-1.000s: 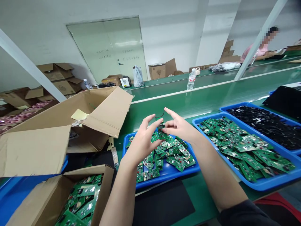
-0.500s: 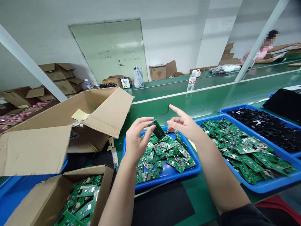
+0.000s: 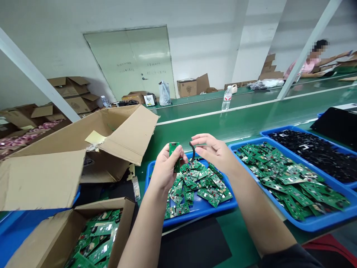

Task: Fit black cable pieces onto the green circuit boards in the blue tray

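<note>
My left hand point(image 3: 167, 165) grips a green circuit board point(image 3: 174, 148) upright between thumb and fingers, its face turned toward me. Just to the right, my right hand point(image 3: 213, 149) pinches a short, curved black strip point(image 3: 192, 152) between thumb and fingertips. The strip hangs close beside the board, with a small gap between them. Both hands are above a blue tray point(image 3: 195, 214) holding many loose green boards point(image 3: 210, 195).
A second blue tray point(image 3: 309, 226) of boards lies at right, with a tray of black strips point(image 3: 315, 154) behind it. Open cardboard boxes point(image 3: 41, 178) fill the left. A water bottle point(image 3: 227, 98) stands on the green bench. A person point(image 3: 309, 65) sits far right.
The board has turned to face me more squarely and moved slightly left. My right hand has brought the black strip lower and nearer the board, with its index finger no longer pointing out.
</note>
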